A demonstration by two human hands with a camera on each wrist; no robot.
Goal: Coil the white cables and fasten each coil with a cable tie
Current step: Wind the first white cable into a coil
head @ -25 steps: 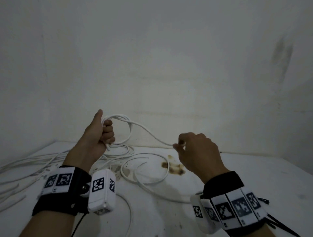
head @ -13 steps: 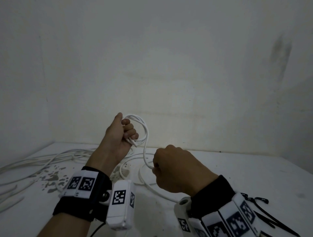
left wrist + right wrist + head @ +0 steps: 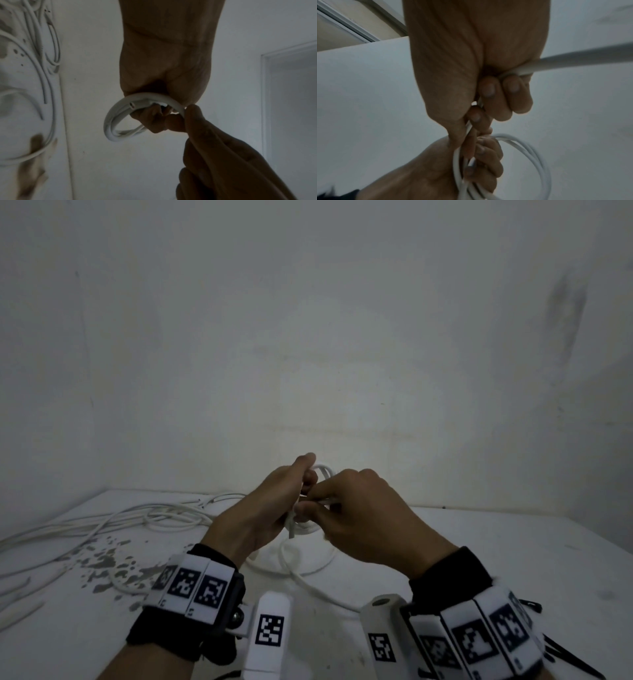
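My left hand grips a small coil of white cable held up above the table; the coil has a few loops and a cut end shows at its top. My right hand meets the left one and pinches the same cable against the coil, its fingers curled round the strand. The rest of that cable trails down in a loop onto the white table. Black cable ties lie at the table's right front, partly behind my right wrist.
More loose white cables lie spread over the table's left side, over patches of chipped paint. Bare walls close the table at the back and both sides. A pale frame shows in the left wrist view.
My right hand has swung left with the cable and now meets the left hand at the coil. The left hand has moved right and toward the middle, and the coil has gained a loop.
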